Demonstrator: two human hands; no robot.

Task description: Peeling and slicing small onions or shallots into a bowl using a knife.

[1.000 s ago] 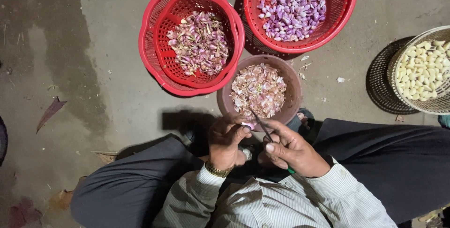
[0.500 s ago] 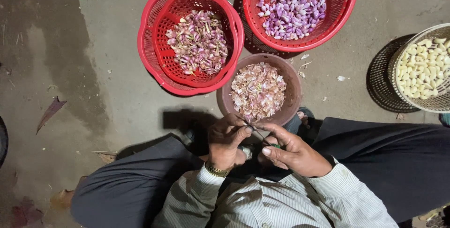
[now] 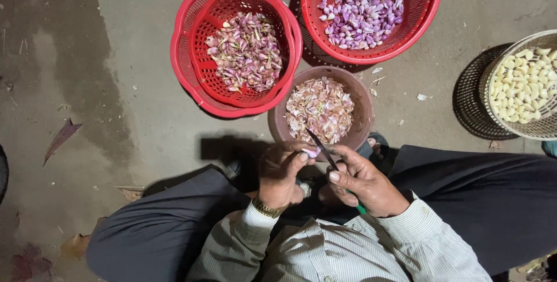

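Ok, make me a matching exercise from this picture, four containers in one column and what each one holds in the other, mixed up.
Containers:
1. red basket on the left
2. red basket at the top
3. brown bowl
4. pale woven basket

Contents:
A. peeled whitish garlic cloves
B. papery pink and white skins
C. purple cloves, smooth and clean
D. purplish cloves mixed with dry husk

Pairs: 1-D, 2-C, 3-B, 4-A
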